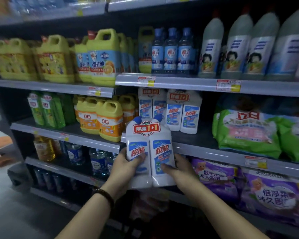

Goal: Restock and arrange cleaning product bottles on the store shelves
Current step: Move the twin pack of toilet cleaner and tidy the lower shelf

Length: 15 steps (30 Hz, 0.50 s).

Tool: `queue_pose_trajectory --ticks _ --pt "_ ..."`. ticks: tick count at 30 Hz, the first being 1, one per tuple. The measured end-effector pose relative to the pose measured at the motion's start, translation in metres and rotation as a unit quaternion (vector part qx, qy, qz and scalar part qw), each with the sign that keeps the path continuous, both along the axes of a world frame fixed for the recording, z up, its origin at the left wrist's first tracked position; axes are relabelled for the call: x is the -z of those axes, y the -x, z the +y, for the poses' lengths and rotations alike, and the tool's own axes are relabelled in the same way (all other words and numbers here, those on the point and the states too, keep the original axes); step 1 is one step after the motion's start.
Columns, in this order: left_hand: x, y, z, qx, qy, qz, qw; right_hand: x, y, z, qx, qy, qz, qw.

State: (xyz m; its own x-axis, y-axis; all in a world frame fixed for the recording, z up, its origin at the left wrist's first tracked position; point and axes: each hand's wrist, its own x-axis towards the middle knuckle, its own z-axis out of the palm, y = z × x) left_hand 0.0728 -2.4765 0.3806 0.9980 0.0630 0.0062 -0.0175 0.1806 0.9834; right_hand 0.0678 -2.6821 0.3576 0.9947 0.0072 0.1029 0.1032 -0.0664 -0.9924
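Note:
A twin pack of white cleaner bottles (pixel 149 144) with blue caps and a red "1+1" band is held upright in front of the shelves. My left hand (pixel 126 163) grips its lower left side. My right hand (pixel 176 168) grips its lower right side. Two matching twin packs (pixel 183 112) stand behind it on the middle shelf (pixel 197 147), at its left end. The held pack is lower than those and in front of the shelf's front edge.
Yellow-orange detergent jugs (pixel 109 121) stand just left of the held pack. Green bags (pixel 247 131) lie on the same shelf to the right, with a dark gap between them and the white packs. Purple bags (pixel 269 192) fill the shelf below. Grey bottles (pixel 236 47) stand above.

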Motion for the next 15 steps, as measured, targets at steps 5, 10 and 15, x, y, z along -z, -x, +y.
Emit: queue_pose_trajectory --ticks 5,10,15 --pt "-0.034 -0.016 0.0 0.063 -0.022 0.012 0.998 -0.021 -0.01 -0.006 0.039 0.024 -0.04 0.998" --pt "-0.045 -0.035 0.0 0.066 -0.112 -0.009 0.991 -0.036 -0.025 -0.012 0.032 0.051 -0.045 0.997" --pt "-0.055 -0.066 -0.001 0.04 -0.109 -0.049 0.992 -0.046 -0.054 -0.007 0.03 0.044 -0.057 0.997"
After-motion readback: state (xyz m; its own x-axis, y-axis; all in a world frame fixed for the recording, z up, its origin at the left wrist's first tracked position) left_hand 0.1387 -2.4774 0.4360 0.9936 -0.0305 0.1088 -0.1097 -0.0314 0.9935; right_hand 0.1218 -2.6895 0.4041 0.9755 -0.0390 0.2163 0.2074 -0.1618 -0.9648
